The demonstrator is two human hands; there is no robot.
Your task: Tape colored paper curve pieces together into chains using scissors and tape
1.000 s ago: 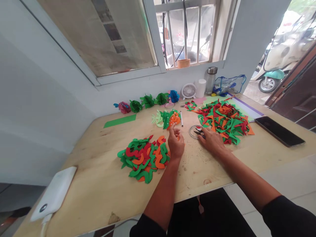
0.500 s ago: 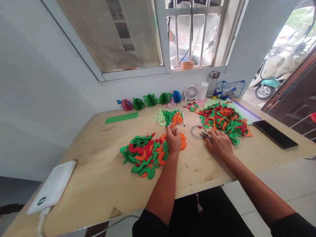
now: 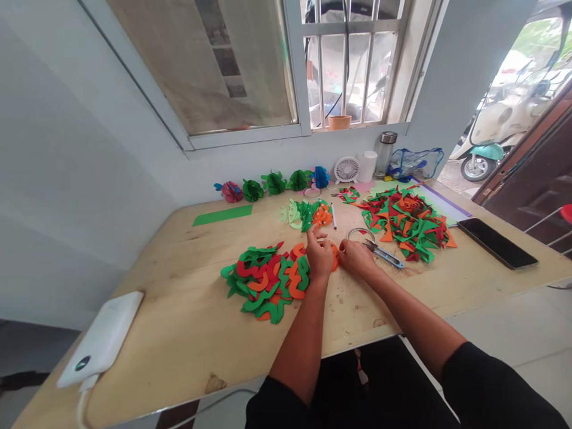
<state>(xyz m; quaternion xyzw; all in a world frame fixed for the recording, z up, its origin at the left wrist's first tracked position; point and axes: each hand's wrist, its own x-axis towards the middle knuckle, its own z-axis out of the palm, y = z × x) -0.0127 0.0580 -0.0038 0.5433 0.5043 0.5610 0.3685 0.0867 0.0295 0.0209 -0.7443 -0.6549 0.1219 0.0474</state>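
My left hand (image 3: 319, 255), fingers curled, is closed on an orange paper cutout (image 3: 335, 257) that shows between my hands. My right hand (image 3: 356, 256) pinches the cutout's right edge; its fingertips are partly hidden. Just right of that hand lie thread snips (image 3: 386, 256) with blue handles, beside a grey ring (image 3: 357, 235). A heap of green, red and orange curved paper cutouts (image 3: 263, 280) spreads left of my left hand. Beyond the hands are light green, green and orange dotted paper shapes (image 3: 306, 213) and a white pen (image 3: 333, 215).
A pile of paper scraps (image 3: 409, 220) covers the right side, near a black phone (image 3: 497, 243). Folded paper ornaments (image 3: 274, 182), a small fan (image 3: 347, 170) and a glass bottle (image 3: 385, 156) line the wall. A green strip (image 3: 222, 215) and a white power bank (image 3: 102, 339) lie left.
My right hand has let go of the thread snips, leaving them on the table, and moved left to the orange cutout beside my left hand.
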